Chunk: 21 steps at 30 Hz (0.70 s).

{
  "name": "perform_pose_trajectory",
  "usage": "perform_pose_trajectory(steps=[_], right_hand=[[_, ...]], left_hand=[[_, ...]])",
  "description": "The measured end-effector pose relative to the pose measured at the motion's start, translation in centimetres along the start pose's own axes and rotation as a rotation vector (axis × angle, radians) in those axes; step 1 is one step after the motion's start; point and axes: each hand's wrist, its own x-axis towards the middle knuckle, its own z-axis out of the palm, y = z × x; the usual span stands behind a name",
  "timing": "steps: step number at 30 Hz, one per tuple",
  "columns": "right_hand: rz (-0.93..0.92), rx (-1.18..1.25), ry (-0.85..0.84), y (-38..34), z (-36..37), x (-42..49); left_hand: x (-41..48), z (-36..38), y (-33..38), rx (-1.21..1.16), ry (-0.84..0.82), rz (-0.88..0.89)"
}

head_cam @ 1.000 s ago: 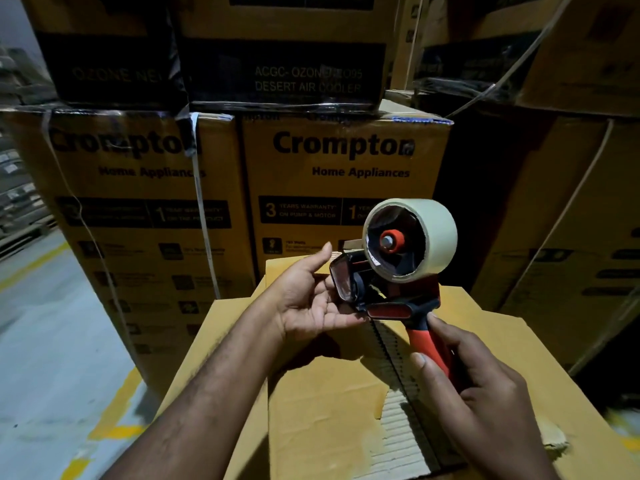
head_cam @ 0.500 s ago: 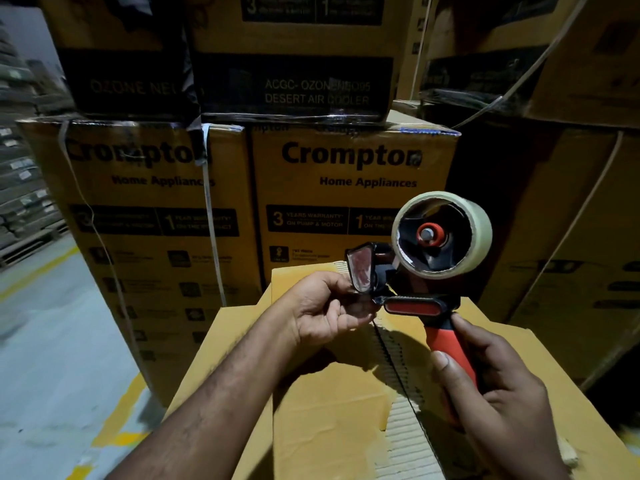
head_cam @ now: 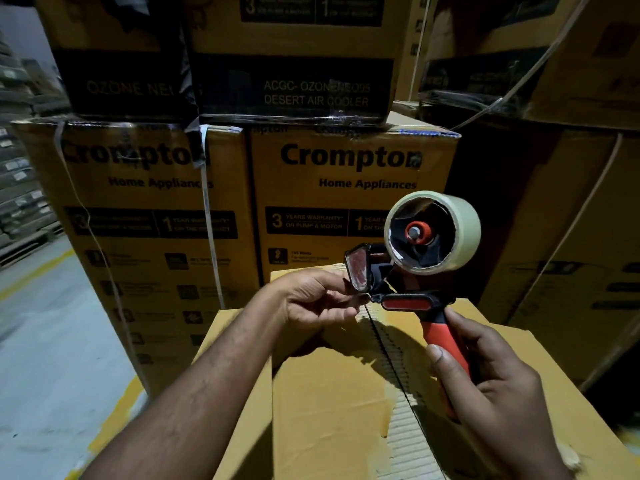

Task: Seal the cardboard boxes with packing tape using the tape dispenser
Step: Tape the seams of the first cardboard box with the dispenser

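1. My right hand [head_cam: 495,386] is clamped round the red handle of the dispenser [head_cam: 408,301], with the thumb lying up the front of the grip.
2. I hold the dispenser in the air above the box [head_cam: 329,393], with the roll [head_cam: 462,233] uppermost and the nose pointing left at my other hand.
3. My left hand [head_cam: 311,299] is at that nose, fingers curled and tips drawn together just under the flap. It is blurred there, so I cannot tell whether they pinch tape or only touch the tool.
4. The box lies under both hands with its top flaps down. The seam [head_cam: 388,351] runs away from me, with torn corrugation showing beside it.
5. Behind stand stacked cartons [head_cam: 346,188] printed "Crompton". The floor [head_cam: 52,341] is to the left.
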Motion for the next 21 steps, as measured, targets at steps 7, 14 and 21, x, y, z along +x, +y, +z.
perform_pose_trajectory(steps=[7, 14, 21], right_hand=[[0.019, -0.054, -0.031, 1.3, 0.8, 1.2], [0.067, -0.307, -0.151, 1.8, 2.7, 2.9], [0.176, -0.491, -0.161, 1.4, 5.6, 4.0]], left_hand=[[1.8, -0.9, 3.4, 0.416, 0.072, -0.003], [4.3, -1.6, 6.4, 0.76, 0.206, 0.028], [7.6, -1.4, 8.0, 0.98, 0.409, 0.149]])
